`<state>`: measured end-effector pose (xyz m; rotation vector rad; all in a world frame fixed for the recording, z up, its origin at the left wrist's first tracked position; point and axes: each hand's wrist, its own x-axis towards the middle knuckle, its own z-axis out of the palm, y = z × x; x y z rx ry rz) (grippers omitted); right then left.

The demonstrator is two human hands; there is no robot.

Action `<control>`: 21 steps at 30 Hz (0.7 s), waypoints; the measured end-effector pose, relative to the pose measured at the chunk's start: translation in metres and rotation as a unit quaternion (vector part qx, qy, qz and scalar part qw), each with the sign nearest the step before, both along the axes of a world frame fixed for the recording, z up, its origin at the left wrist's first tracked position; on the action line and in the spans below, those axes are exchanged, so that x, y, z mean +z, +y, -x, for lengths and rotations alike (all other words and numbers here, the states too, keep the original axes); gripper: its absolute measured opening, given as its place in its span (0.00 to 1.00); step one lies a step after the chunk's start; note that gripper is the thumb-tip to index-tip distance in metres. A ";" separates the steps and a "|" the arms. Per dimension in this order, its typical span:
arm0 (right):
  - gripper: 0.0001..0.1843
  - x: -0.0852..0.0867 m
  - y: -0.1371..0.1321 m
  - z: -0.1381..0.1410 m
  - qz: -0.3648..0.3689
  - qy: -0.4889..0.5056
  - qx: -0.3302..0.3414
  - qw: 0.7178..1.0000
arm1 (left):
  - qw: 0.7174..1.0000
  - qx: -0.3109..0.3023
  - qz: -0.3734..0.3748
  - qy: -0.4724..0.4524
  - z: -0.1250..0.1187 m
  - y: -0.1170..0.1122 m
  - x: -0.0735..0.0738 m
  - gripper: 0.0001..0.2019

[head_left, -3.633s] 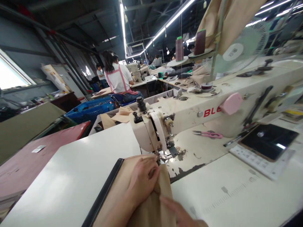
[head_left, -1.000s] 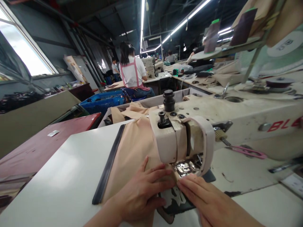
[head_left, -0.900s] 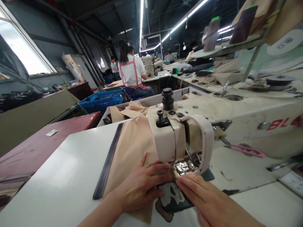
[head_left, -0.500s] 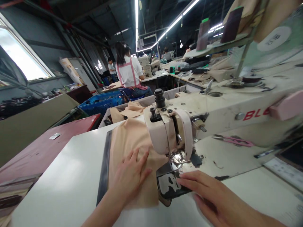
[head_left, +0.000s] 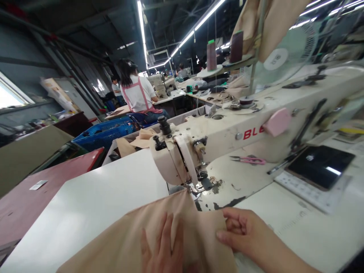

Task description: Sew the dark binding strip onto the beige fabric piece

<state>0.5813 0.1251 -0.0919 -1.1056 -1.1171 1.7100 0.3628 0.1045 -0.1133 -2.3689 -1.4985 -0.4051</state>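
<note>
Tan fabric: likely light, limp; hold edges. Left hand splayed atop; right hand pinches 3 o'clock edge.

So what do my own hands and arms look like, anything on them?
The right hand is ungloved, with no watch visible, and no sleeve covers its visible forearm. The left hand is ungloved too; its wrist is out of view.

From where I'm standing, all I can read is red "BLE" lettering on the cream metal sewing machine, E partly covered by a pink hexagonal pad. Logo on the black glossy tablet? Too small.
</note>
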 end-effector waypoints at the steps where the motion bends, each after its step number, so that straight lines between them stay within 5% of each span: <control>1: 0.10 -0.001 0.001 0.000 -0.003 -0.023 -0.017 1.000 | 0.999 -0.038 0.004 -0.026 -0.004 0.007 0.009 0.19; 5: 0.09 0.000 -0.001 0.003 -0.001 -0.047 -0.041 0.998 | 0.965 -0.141 0.158 -0.152 -0.026 0.039 0.044 0.14; 9: 0.13 0.004 -0.002 0.002 -0.001 -0.025 -0.025 0.999 | 0.910 -0.168 0.300 -0.232 -0.045 0.059 0.057 0.08; 15: 0.17 0.002 0.002 -0.001 0.001 -0.035 -0.021 0.999 | 0.893 -0.148 0.317 -0.282 -0.049 0.059 0.052 0.02; 21: 0.36 -0.010 -0.014 0.008 -0.010 -0.119 0.004 0.993 | 0.928 -0.140 0.254 -0.232 -0.038 0.064 0.046 0.11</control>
